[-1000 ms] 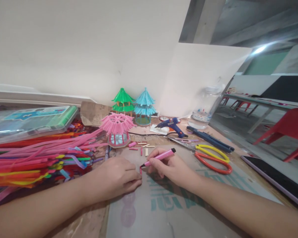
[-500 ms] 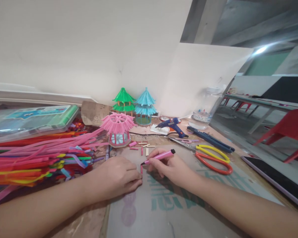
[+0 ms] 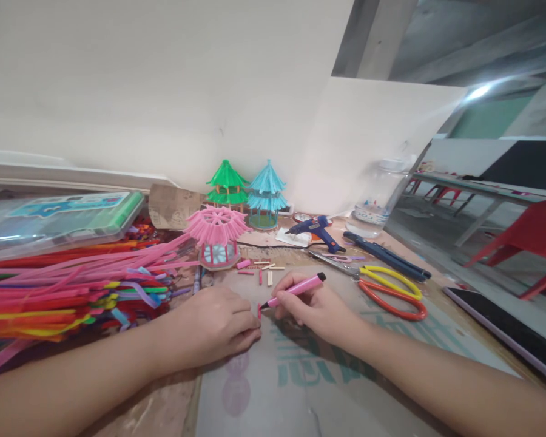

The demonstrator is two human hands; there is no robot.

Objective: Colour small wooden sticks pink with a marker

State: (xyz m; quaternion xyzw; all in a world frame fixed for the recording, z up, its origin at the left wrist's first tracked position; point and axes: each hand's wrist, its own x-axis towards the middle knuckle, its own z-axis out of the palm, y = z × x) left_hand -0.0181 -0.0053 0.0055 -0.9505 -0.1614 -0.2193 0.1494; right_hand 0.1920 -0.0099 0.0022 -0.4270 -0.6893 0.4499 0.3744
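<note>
My right hand (image 3: 312,303) grips a pink marker (image 3: 300,288), its tip touching or very close to a short pink-coloured stick (image 3: 259,311). The stick's lower end is at the fingertips of my left hand (image 3: 221,325), whose fingers are closed and pressed down. Just beyond lie several short sticks, some plain wood (image 3: 270,278) and some pink (image 3: 261,277), with a pink marker cap (image 3: 243,264) among them. Behind them stands a small pink pavilion (image 3: 216,233) with a fringed roof.
Bundled pipe cleaners (image 3: 73,291) and a plastic case (image 3: 59,218) fill the left. Green (image 3: 226,182) and blue (image 3: 267,194) pavilions stand by the wall. To the right are a glue gun (image 3: 316,230), scissors (image 3: 386,291), a blue-handled tool (image 3: 386,258), a jar (image 3: 370,212) and a phone (image 3: 505,328).
The marker tip has shifted slightly down along the pink stick, and my right hand has moved a little to the right. My left hand stays in place.
</note>
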